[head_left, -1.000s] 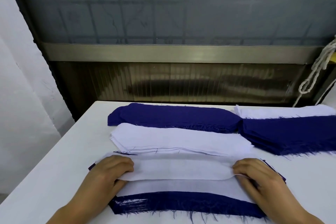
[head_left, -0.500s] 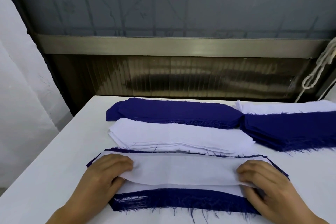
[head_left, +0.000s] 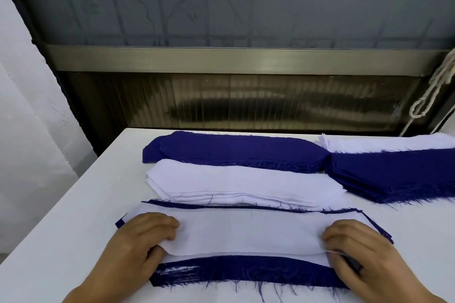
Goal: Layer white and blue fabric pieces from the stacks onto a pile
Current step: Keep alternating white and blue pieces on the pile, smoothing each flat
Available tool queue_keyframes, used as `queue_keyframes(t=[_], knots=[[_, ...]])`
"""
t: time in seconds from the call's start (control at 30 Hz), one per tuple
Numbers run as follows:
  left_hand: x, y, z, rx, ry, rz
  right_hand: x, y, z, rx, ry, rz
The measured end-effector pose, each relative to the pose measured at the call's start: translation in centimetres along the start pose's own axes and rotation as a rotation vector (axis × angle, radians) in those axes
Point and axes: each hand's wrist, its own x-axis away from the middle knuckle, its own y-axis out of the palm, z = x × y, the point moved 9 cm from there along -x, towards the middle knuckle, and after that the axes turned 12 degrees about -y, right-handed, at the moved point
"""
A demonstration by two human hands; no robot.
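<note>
Both hands have slid the top white piece point(head_left: 248, 233) a bit farther from the person since 1 s ago, so its far edge now sits close to the far edge of the blue piece point(head_left: 246, 272) under it, w/ a wider blue band showing on the near side.

Left hand point(head_left: 138, 248) pinches the white piece's left end, fingers curled on top, thumb tucked at the near edge. Right hand point(head_left: 364, 251) pinches the right end the same way, thumb under the lifted near edge.

White piece: long, narrow, rounded near corners, thin, slightly see-through, near edge raised a little off the layer below. Pile sits at 6 o'clock on the white table point(head_left: 73, 204): blue base w/ frayed threads hanging off its near edge, thin blue rim visible along the far edge & at both ends, another white layer peeking out betw. top piece & blue.

Source stacks: white stack point(head_left: 246, 184) at centre, just past the pile, edges fanned, loose threads. Blue stack point(head_left: 234, 152) behind it at 12 o'clock, rounded ends. At 2 o'clock a second blue stack point(head_left: 398, 177), fringed near edge, touching the first; a second white stack point(head_left: 394, 142) behind that.

Beyond the table: metal rail point(head_left: 234, 59), ribbed panel below it, knotted cord point(head_left: 433, 91) hanging at 3 o'clock.
</note>
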Motion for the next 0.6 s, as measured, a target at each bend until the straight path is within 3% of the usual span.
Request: queue_keyframes(t=[0.2,0.37,0.6], knots=[[0.1,-0.3,0.3,0.075,-0.05,-0.086,-0.2,-0.1,-0.1,-0.014,0.013,-0.064],[-0.3,-0.9,0.8,0.122,-0.082,-0.049,-1.0,-0.1,0.0,-0.076,0.044,-0.143],[-0.3,-0.1,-0.1,0.06,-0.098,-0.084,-2.1,2.4,1.0,-0.074,0.178,-0.396]])
